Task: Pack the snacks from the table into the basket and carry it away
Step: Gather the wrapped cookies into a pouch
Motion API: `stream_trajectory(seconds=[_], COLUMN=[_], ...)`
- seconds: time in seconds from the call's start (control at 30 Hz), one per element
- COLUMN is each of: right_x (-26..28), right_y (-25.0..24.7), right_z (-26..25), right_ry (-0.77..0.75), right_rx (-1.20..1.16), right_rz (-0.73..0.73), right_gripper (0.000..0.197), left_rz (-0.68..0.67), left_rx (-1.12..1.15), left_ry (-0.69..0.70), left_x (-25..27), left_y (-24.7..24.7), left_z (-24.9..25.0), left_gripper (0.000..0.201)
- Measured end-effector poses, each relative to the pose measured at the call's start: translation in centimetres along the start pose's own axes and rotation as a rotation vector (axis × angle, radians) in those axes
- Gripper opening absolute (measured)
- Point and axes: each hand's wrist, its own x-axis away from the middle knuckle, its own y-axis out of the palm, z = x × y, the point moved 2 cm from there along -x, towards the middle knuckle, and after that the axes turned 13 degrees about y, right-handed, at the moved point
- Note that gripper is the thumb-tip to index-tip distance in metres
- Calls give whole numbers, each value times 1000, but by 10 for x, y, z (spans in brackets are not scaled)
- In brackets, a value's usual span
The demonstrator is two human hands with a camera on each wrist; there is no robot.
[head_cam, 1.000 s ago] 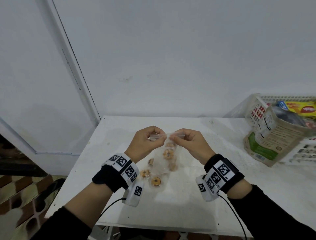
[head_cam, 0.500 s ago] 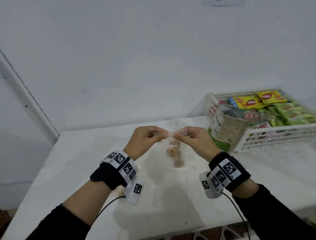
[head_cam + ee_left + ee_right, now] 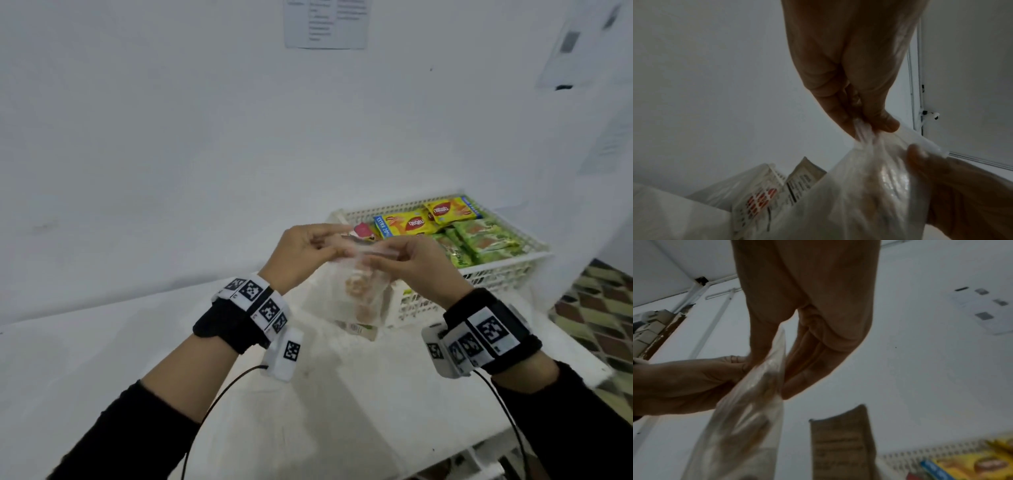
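Note:
A clear plastic bag of small golden cookies (image 3: 359, 291) hangs in the air above the white table (image 3: 102, 370), just in front of the white basket (image 3: 507, 270). My left hand (image 3: 308, 246) pinches the bag's top edge at its left end. My right hand (image 3: 407, 260) pinches the same edge at its right end. In the left wrist view thumb and fingers squeeze the bunched plastic of the bag (image 3: 869, 186). The right wrist view shows the bag (image 3: 748, 426) hanging from my right fingers (image 3: 807, 369). The basket holds yellow packets (image 3: 428, 219) and green packets (image 3: 479, 243).
A brown paper pouch (image 3: 842, 449) stands upright at the basket's near left corner, mostly hidden behind the bag in the head view. The table's right edge drops to a patterned tile floor (image 3: 596, 308). Paper sheets (image 3: 325, 24) hang on the white wall.
Both hands have lifted the cookie bag off the table and carried it rightward toward the basket. The view has turned right, so more of the basket shows.

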Motion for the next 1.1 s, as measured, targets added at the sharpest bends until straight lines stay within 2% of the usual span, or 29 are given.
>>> stream_trajectory(seconds=[0.07, 0.13, 0.23, 0.37, 0.47, 0.63, 0.8, 0.9, 1.0, 1.1], right_x=[-11, -22, -33, -50, -58, -59, -68, -76, -84, -91], right_y=[-22, -41, -54, -44, -32, -33, -45, -40, -21, -9], right_z=[4, 9, 10, 19, 29, 42, 42, 46, 51, 47], right_ry=[-23, -25, -10, 44, 63, 95, -6, -7, 0, -7], right_rx=[-53, -172, -353, -353, -294, -188, -106, -51, 149, 361], right_rz=[133, 241, 339, 385, 341, 224, 209, 144, 61, 47], right_gripper=[23, 25, 13, 22, 23, 13, 9, 7, 11, 14], left_rz=[-22, -29, -80, -115, -71, -12, -5, -6, -21, -20], left_rx=[10, -14, -109, -146, -107, -127, -114, -111, -120, -130], left_ry=[-30, -89, -206, -319, -319, -315, -317, -309, -305, -306], left_x=[-6, -3, 9, 12, 7, -1, -6, -8, -9, -8], left_y=[8, 14, 25, 43, 51, 58, 57, 59, 64, 67], left_z=[-12, -31, -66, -99, -116, -125, -130, -129, -129, -130], left_gripper=[72, 93, 114, 133, 130, 102, 100, 98, 94, 90])
